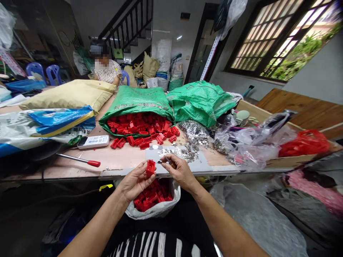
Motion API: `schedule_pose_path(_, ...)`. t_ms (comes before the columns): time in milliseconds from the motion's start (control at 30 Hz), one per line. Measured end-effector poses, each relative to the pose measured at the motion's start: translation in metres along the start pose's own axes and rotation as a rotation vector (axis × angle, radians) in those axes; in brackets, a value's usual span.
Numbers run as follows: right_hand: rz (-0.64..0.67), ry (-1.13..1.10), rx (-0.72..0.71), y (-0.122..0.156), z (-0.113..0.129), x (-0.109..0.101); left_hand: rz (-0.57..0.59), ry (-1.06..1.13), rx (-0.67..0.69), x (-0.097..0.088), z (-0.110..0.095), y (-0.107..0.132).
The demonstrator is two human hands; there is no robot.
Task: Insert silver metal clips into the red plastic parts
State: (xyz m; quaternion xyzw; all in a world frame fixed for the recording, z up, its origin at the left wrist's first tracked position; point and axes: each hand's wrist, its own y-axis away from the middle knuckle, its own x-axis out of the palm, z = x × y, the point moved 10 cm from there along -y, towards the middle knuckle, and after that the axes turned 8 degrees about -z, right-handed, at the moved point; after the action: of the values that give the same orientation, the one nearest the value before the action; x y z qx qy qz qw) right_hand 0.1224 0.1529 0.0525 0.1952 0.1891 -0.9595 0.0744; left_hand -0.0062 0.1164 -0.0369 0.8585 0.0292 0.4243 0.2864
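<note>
**Held items.** The left hand (136,180) is at 6 o'clock, its fingers clamped around a red plastic housing (150,167). The right hand (180,172) has its fingers pinched together on a small metal piece (166,161), just beside the housing.

**Handling.** The housing appears light and stiff; take hold on its flat side walls. The metal piece appears thin, small and possibly slippery; grip it with the fingertips only.

**Surface and room.** The plywood counter (118,159) carries a green woven sack (135,101) at 12 o'clock, spilling red housings (140,125). Loose silver metal pieces (194,134) lie at 1 o'clock, and a red-handled screwdriver (92,163) lies at 9 o'clock. A white bag (174,201) of red housings sits below the counter edge at 6 o'clock. A co-worker (107,69) sits beyond the counter at 11 o'clock.
</note>
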Motion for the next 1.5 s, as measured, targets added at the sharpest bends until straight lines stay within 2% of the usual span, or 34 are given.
schedule_pose_path(267,0.123,0.157,-0.175,0.000,0.019,0.012,0.042,-0.070,-0.005,0.011,0.012,0.008)
schedule_pose_path(433,0.165,0.201,-0.212,0.002,0.022,0.013,0.040,-0.106,-0.023,0.012,0.014,0.008)
schedule_pose_path(833,0.273,0.209,-0.177,-0.001,0.020,0.017,0.027,-0.098,-0.078,0.007,0.025,0.007)
schedule_pose_path(1067,0.186,0.142,-0.039,-0.007,0.002,0.003,0.035,-0.041,-0.095,0.004,0.027,0.004)
schedule_pose_path(1267,0.239,0.134,0.014,0.003,-0.002,0.008,0.045,-0.048,-0.071,0.006,0.027,0.006)
schedule_pose_path(1500,0.176,0.136,0.043,0.008,-0.006,0.012,0.076,-0.060,-0.043,0.012,0.028,0.009)
